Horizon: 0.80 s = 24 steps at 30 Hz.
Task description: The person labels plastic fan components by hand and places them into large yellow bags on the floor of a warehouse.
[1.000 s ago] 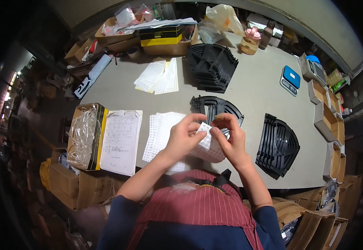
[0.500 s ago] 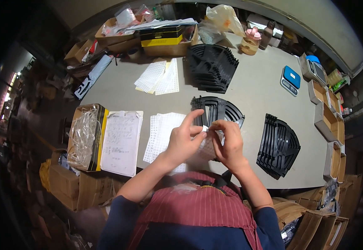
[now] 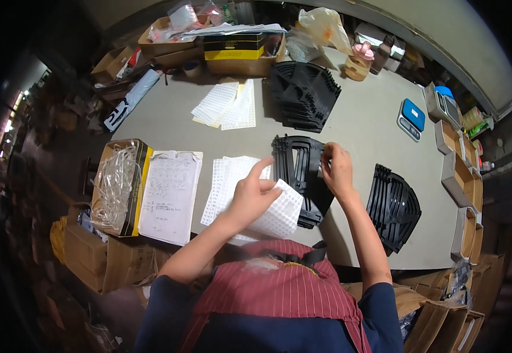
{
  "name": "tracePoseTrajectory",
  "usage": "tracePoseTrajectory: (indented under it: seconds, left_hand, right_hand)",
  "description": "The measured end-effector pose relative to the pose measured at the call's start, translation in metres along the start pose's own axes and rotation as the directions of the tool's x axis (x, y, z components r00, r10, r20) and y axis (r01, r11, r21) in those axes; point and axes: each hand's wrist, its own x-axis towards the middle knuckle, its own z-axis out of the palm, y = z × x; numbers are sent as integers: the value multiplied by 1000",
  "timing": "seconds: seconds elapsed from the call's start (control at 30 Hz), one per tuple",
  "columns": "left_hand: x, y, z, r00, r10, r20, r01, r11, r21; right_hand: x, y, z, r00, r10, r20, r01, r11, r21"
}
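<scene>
Nearest, above the red striped apron (image 3: pixel 285 276), the left hand (image 3: pixel 251 199) pinched a curled white sticker sheet (image 3: pixel 284 213) between thumb and bent fingers, index extended. More sticker sheets (image 3: pixel 223 182) lay beneath on the worktop (image 3: pixel 362 132). Farther out, the right hand (image 3: pixel 338 169) met the right edge of the central black slotted panels (image 3: pixel 308 157), fingers drawn narrow; whether they gripped anything couldn't be told. Beyond stood another black stack (image 3: pixel 304 97).

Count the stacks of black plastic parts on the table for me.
3: the far stack, the middle stack beside the right hand, and the right stack farther right. Layers within each are partly hidden; no other stack shows.
</scene>
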Motion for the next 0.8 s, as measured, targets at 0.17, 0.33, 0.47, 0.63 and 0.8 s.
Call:
tracePoseTrajectory:
  seconds: [0.17, 0.33, 0.47, 0.63, 0.8]
  left_hand:
    - [-3, -3, -4, 996, -84, 3, 84, 995, -55]
    - [-6, -13, -17, 992, -123, -38, 119, 989, -91]
    - [-9, -44, -34, 992, -115, -55, 98, 965, -242]
    - [-2, -32, -26, 986, -165, -16, 151, 936, -317]
    - [4, -26, -6, 995, -97, 37, 102, 973, -209]
  right_hand:
    - [-2, 18, 21, 948, -272, 164, 311, 901, -303]
    - [-17, 18, 15, 842, -373, 389, 495, 821, -284]
    - [-22, 13, 1, 865, -350, 359, 445, 866, -229]
    - [-16, 9, 14, 953, 166, 253, -38, 896, -443]
    - [-20, 15, 34, 947, 144, 287, -1, 895, -445]
